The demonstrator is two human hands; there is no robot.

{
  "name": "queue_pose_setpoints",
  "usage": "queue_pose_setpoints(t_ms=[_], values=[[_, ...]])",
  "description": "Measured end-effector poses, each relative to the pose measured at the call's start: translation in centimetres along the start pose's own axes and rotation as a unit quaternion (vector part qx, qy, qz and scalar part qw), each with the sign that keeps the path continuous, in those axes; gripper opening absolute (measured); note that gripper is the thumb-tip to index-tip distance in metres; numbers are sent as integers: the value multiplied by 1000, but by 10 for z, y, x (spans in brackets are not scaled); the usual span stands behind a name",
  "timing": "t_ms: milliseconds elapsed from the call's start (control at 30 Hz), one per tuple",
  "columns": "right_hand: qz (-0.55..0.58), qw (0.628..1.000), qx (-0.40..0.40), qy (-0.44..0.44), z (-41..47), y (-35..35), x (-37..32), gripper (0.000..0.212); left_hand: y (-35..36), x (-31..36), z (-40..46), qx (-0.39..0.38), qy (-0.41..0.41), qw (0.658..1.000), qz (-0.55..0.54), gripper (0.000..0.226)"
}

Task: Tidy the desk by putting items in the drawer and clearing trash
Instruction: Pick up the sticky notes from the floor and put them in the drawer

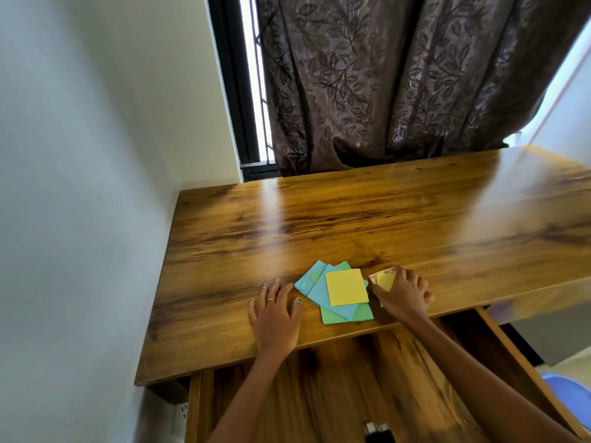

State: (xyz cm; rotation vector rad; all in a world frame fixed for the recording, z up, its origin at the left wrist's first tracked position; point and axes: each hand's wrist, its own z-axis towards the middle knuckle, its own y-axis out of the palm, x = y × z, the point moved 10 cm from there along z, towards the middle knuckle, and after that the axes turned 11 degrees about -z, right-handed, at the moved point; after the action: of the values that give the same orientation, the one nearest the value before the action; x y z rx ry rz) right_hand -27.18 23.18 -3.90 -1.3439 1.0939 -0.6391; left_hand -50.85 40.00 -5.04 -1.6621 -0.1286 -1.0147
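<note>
A loose stack of square paper sheets (335, 294), blue, green and yellow, lies near the front edge of the wooden desk (351, 219). My left hand (275, 314) rests flat on the desk just left of the stack, fingers spread. My right hand (403, 292) sits right of the stack and grips crumpled yellow and pale paper (382, 279). Below the desk edge the wooden drawer (335, 378) stands pulled out, with a small dark object (377, 433) at its near end.
A white wall runs along the left side. A brown patterned curtain (383, 81) hangs behind the desk beside a dark window frame (236, 91). A blue bin (569, 394) shows on the floor at the lower right.
</note>
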Motion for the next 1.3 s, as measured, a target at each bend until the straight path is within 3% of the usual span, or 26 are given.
queue_pose_setpoints(t_ms=[100, 167, 267, 367, 567, 733, 1000, 1200, 1300], values=[[15, 998, 52, -33, -7, -12, -17, 69, -1, 2, 11, 18, -39, 998, -50, 39], [12, 991, 83, -107, -16, -18, -44, 67, -2, 4, 16, 34, -75, 992, -96, 30], [-36, 969, 50, -239, -37, -3, -89, 71, 1, 6, 20, 43, -102, 987, -119, 10], [-88, 954, -13, -285, -51, 28, -106, 80, 3, 4, 22, 49, -107, 984, -136, 9], [-100, 956, -26, -275, -46, 37, -105, 74, -1, 3, 21, 67, -95, 980, -160, 4], [-87, 954, -54, -282, -41, 38, -104, 65, 7, 11, 18, 27, -58, 993, -104, 18], [16, 961, -46, -273, -41, 23, -105, 43, 8, 14, 13, 5, -64, 992, -112, 11], [43, 963, -11, -264, -47, 21, -92, 49, -6, 8, 8, 63, -89, 965, -239, 12], [112, 967, 52, -225, -46, -2, -78, 47, -12, -6, 4, 80, -131, 912, -381, 8]])
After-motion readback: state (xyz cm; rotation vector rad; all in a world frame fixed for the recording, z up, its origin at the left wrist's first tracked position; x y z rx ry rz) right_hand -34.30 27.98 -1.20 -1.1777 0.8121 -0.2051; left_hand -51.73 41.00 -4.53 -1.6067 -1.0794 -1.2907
